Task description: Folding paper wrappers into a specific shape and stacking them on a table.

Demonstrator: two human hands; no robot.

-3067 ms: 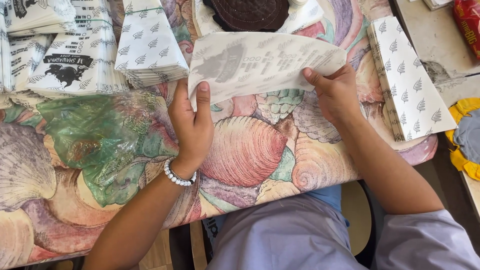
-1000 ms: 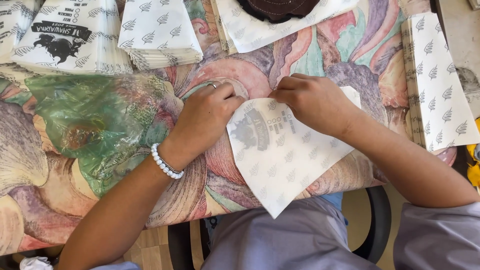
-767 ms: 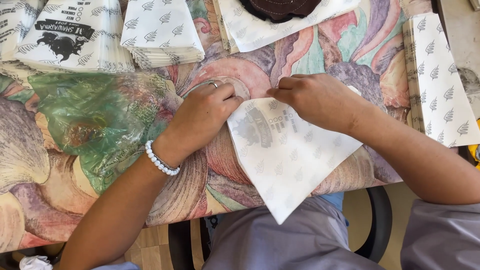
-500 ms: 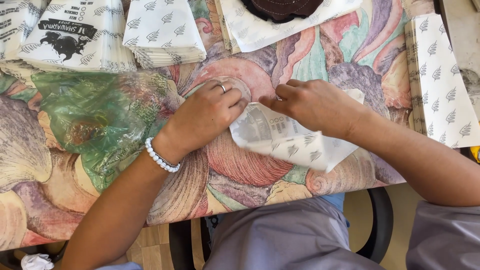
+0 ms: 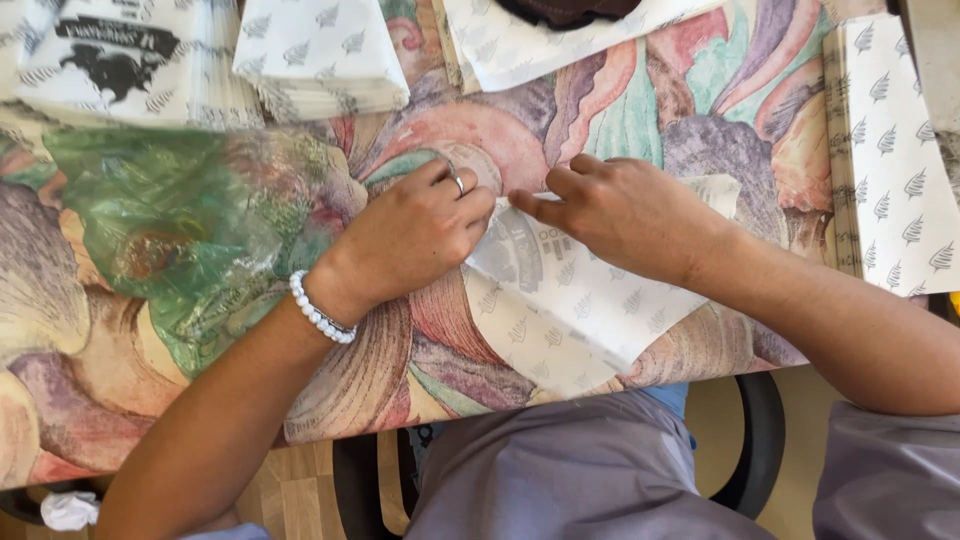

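Your left hand & right hand both press flat on the paper sheet, fingertips meeting on a fold line, not pinching, just pinning it down. Looks like the fold's partway: top edge creased, lower corner at 6 o'clock loose over the table edge. Sheet's white w/ grey leaf print. Folded stack at 11 o'clock, flat pile at 3 o'clock

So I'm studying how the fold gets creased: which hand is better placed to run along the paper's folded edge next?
Probably the right hand: it lies flat on the printed paper sheet, fingers along the fold. The left hand only pins the sheet's left corner with its fingertips, so it looks better suited to anchoring.
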